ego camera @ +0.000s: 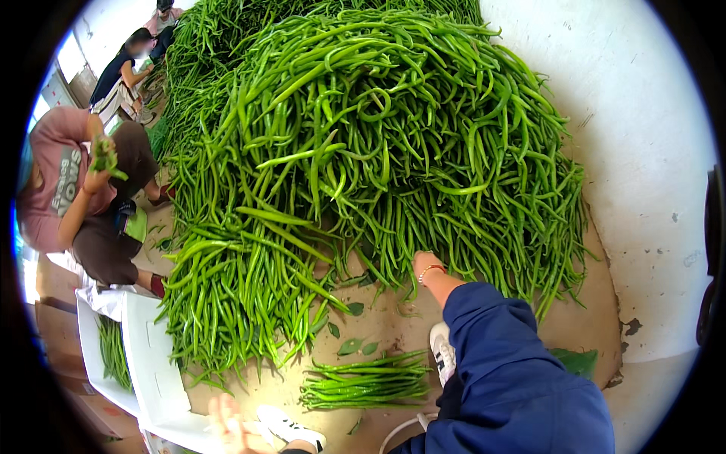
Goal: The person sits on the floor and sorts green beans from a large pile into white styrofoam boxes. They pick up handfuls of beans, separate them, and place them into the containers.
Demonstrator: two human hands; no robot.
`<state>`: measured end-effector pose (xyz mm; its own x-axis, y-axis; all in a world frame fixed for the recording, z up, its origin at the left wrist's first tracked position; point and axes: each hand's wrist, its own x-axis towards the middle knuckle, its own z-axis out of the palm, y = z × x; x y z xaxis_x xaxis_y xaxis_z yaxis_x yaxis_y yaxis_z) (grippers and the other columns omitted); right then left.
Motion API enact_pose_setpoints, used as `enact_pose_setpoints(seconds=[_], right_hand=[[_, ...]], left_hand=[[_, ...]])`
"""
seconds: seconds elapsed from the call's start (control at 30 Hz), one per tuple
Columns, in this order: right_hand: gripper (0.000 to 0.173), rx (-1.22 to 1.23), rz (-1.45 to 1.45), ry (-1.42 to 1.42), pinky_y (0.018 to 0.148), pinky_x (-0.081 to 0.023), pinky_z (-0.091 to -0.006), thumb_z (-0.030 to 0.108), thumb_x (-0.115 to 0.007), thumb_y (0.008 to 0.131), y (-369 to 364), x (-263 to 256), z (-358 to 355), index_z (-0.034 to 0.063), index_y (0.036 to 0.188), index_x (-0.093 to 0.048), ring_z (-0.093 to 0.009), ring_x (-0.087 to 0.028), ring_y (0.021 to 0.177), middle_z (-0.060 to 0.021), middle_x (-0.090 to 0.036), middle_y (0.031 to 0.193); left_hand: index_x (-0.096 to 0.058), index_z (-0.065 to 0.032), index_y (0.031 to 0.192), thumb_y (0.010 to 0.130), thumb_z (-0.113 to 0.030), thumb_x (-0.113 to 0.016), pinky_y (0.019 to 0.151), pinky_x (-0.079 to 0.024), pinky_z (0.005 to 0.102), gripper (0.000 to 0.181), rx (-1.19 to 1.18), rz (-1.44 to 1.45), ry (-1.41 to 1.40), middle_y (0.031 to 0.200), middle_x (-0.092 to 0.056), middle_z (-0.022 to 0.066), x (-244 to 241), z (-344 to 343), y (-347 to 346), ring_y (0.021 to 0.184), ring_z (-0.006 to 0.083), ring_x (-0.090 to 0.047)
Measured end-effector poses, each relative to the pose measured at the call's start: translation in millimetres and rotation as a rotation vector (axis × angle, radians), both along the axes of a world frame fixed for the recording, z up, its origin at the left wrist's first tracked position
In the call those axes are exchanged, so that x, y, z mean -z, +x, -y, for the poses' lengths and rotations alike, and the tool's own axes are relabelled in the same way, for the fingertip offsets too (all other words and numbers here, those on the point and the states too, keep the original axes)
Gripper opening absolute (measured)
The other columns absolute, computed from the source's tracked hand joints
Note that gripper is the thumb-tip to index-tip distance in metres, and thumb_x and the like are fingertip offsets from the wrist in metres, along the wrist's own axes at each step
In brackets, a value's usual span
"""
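A large heap of long green chili peppers (408,147) rises in front of me. At its lower edge is my right hand (426,265), with a red and beaded bracelet at the wrist; its fingers reach in among the peppers, and their grip is hidden. My left hand (231,425) is low in the picture, blurred and pale with light. Its fingers look spread, with nothing seen in them, beside a white foam box (176,428). Between my shoes lies a neat bundle of aligned green peppers (366,381).
A smaller mound of peppers (238,306) lies at the left. Another white box (150,352) holds peppers, beside cardboard boxes (59,335). A seated person (74,176) holds peppers; others work farther back. A white wall (635,170) bounds the right. Loose leaves (350,346) dot the floor.
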<state>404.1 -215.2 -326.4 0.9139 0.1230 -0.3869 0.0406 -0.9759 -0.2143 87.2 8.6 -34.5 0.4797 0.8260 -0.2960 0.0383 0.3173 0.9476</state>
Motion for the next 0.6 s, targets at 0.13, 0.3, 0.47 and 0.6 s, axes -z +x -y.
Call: enact_pose_setpoints(seconds=[0.13,0.3,0.47,0.6], right_hand=[[0.022,0.218,0.112,0.086,0.066,-0.045,-0.0367,0.019,-0.050,0.073,26,29,-30,-0.0016,0.080,-0.052,-0.031,-0.054,0.078,-0.0211,-0.054,0.080],[0.016,0.159,-0.002,0.024,0.062,-0.046,-0.0357,0.010,-0.045,0.072,30,17,-26,-0.0020,0.080,-0.054,-0.031,-0.055,0.074,-0.0213,-0.055,0.080],[0.029,-0.044,-0.157,0.048,0.064,-0.045,-0.0362,0.025,-0.053,0.067,-25,-9,-18,-0.0025,0.076,-0.055,-0.032,-0.055,0.074,-0.0220,-0.055,0.078],[0.023,0.049,-0.420,0.679,0.043,-0.045,-0.0256,0.021,-0.052,0.072,-107,-55,-28,-0.0016,0.068,-0.047,-0.015,-0.056,0.046,-0.0109,-0.055,0.055]], left_hand=[[-0.025,0.0061,0.115,0.080,-0.004,-0.038,0.089,-0.026,0.0281,0.039,0.091,-0.271,0.205,0.115,-0.035,0.0196,51,6,22,0.106,0.0233,-0.035],[-0.027,0.0068,0.113,0.080,-0.004,-0.038,0.088,-0.028,0.0291,0.037,0.222,-0.383,0.326,0.115,-0.036,0.0198,78,-1,31,0.105,0.0234,-0.036],[-0.031,0.0065,0.111,0.077,-0.001,-0.038,0.086,-0.030,0.0296,0.036,0.281,-0.350,0.394,0.111,-0.039,0.0209,80,2,30,0.102,0.0250,-0.039],[-0.028,0.0034,0.114,0.077,-0.005,-0.044,0.089,-0.026,0.0302,0.042,0.228,-0.102,0.128,0.112,-0.036,0.0177,71,14,35,0.104,0.0215,-0.035]])
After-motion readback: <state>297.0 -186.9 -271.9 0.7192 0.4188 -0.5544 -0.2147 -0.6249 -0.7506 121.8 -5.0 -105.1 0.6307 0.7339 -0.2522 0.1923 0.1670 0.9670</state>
